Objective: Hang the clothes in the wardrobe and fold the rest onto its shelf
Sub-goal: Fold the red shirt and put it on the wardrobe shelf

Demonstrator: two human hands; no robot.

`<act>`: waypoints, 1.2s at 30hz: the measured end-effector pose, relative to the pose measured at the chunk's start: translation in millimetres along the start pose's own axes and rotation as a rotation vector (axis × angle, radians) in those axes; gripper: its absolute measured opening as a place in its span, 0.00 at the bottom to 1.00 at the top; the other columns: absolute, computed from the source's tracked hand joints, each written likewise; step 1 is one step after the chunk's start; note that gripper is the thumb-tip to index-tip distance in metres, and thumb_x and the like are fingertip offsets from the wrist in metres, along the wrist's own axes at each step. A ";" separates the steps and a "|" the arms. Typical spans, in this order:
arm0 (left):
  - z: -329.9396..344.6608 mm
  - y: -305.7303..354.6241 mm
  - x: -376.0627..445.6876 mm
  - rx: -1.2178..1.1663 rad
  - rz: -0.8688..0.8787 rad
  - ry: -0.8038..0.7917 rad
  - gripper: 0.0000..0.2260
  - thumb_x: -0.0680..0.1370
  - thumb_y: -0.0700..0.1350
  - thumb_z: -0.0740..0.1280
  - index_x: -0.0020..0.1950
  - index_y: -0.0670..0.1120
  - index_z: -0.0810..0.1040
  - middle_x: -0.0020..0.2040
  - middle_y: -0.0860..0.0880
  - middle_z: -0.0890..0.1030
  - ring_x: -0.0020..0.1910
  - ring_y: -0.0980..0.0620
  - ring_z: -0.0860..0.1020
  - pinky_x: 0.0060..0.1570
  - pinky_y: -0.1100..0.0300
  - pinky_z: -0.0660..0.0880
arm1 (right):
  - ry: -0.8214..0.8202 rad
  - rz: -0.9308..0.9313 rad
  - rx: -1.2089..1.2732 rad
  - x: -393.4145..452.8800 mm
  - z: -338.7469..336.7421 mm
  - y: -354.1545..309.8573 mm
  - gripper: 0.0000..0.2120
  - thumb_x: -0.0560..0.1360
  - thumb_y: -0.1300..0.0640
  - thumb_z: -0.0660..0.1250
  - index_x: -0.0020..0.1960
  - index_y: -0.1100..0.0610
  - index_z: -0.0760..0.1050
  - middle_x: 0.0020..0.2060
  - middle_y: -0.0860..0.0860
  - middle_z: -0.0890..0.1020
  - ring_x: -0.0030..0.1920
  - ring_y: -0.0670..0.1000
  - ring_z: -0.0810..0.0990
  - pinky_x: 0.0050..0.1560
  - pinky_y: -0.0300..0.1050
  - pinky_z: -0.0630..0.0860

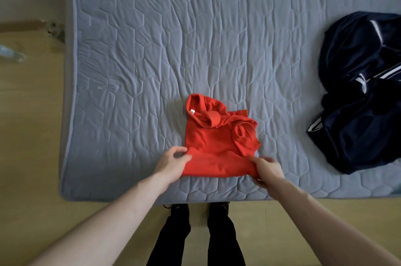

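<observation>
Both hands are down at the near edge of the red shirt, one at each bottom corner: the left hand has its thumb and fingers curled round the left corner of the hem, and the right hand pinches the right corner the same way, though it is a little blurred. This looks to me like the folding half of the job, with the shirt already narrowed and its bottom band being turned up towards the collar. The next move, I'd say, wants both corners carried forward together and laid level, or the fold will come out skewed. The shirt lies near the front edge of the grey quilted mattress, right in front of the person. It is bright red, soft and rumpled at the top, with the collar bunched, a white label showing inside the neck and a sleeve tucked across on the right. Well off to the right on the same mattress lies a heap of dark navy clothing with white stripes, still unfolded.
</observation>
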State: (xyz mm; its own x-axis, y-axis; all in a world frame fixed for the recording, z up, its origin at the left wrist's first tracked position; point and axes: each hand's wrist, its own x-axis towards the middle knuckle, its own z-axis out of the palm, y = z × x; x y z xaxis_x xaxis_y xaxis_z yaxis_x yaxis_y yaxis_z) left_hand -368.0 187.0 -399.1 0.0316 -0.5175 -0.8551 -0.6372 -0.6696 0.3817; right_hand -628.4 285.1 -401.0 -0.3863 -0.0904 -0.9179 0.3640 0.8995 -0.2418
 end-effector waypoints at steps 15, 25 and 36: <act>9.1 113.0 90.6 0.303 0.134 0.190 0.32 0.74 0.54 0.73 0.75 0.45 0.70 0.70 0.45 0.75 0.67 0.45 0.76 0.66 0.53 0.74 | 0.057 -0.212 -0.125 39.1 36.2 -90.1 0.29 0.77 0.52 0.72 0.74 0.58 0.68 0.52 0.52 0.80 0.50 0.55 0.81 0.57 0.54 0.80; 14.2 136.0 140.9 0.287 0.085 -0.047 0.63 0.55 0.73 0.79 0.82 0.50 0.57 0.76 0.51 0.71 0.73 0.49 0.72 0.74 0.49 0.68 | 0.070 -0.255 -0.222 79.1 39.0 -49.8 0.44 0.71 0.37 0.76 0.80 0.49 0.62 0.71 0.49 0.77 0.69 0.53 0.77 0.72 0.54 0.73; 19.8 110.5 166.5 -0.071 -0.049 -0.247 0.30 0.74 0.62 0.75 0.68 0.44 0.77 0.59 0.48 0.84 0.57 0.48 0.84 0.66 0.49 0.77 | -0.115 -0.066 0.071 112.1 36.2 -75.1 0.11 0.76 0.47 0.74 0.53 0.51 0.79 0.45 0.47 0.86 0.46 0.50 0.85 0.46 0.45 0.80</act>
State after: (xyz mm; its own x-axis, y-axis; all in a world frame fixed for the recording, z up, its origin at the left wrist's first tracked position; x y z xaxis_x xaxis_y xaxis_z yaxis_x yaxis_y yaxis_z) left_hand -448.3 37.4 -506.2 -0.1329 -0.3437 -0.9296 -0.5835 -0.7310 0.3537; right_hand -668.5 191.9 -497.1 -0.3136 -0.2003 -0.9282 0.4016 0.8578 -0.3208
